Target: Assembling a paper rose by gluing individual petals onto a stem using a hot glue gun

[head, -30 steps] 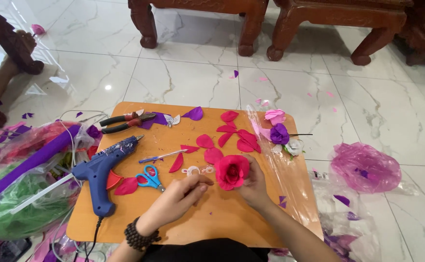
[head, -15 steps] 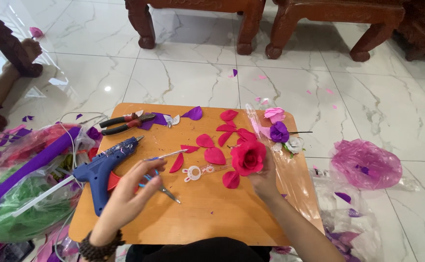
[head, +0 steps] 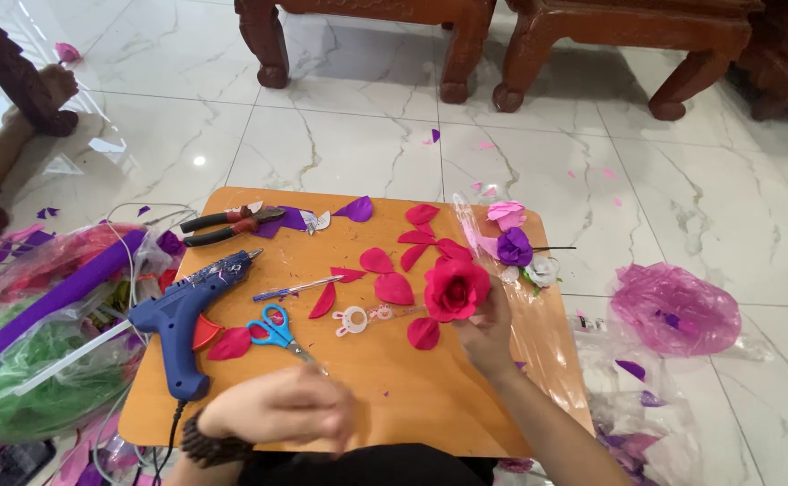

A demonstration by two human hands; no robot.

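A wooden board point(head: 385, 396) lies on the floor. The right hand point(head: 488, 331) is over the board's right half. It is closed around the bottom of a red rose point(head: 456, 289) and holds it up above the board. The left hand point(head: 281, 409) is near the front edge of the board. It is blurry, so I cannot tell if it is open or closed, or if it holds something. Blue scissors point(head: 279, 331) lie on the board just past the left hand. A blue glue gun point(head: 182, 322) lies on the left side of the board. Red petals point(head: 394, 288) are spread in the middle of the board, to the left of the rose. Pliers point(head: 229, 223) lie at the back left corner. A purple flower point(head: 513, 247) lies near the back right edge of the board, behind the rose.
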